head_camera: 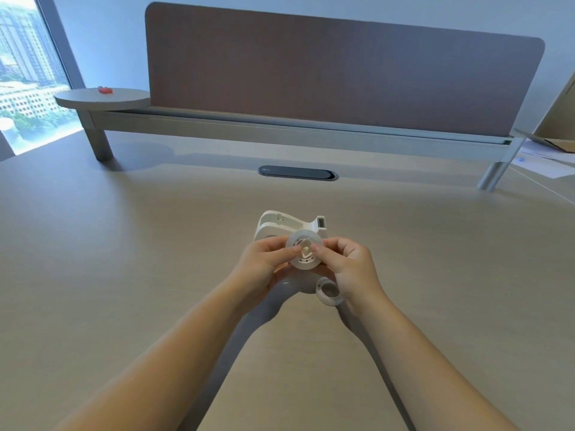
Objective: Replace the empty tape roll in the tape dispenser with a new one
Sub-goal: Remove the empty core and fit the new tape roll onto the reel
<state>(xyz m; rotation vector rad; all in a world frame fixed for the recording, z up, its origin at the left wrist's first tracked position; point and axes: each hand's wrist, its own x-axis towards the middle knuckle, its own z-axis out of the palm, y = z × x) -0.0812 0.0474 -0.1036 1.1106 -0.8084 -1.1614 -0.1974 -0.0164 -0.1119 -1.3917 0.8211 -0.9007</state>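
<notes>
A white tape dispenser (281,223) stands on the desk just beyond my hands, its cutter end pointing right. I hold a clear new tape roll (304,251) with a white hub in its centre, lifted a little above the desk in front of the dispenser. My left hand (263,265) grips the roll's left side, thumb near the hub. My right hand (350,265) grips its right side, thumb on the hub. A small empty white tape core (329,292) lies on the desk beside my right wrist.
The beige desk (124,259) stretches wide on both sides. A dark cable grommet (297,173) sits behind the dispenser. A raised shelf rail with a brown divider panel (326,66) runs along the back. Papers (541,160) lie at far right; a red object (105,90) rests on the round shelf.
</notes>
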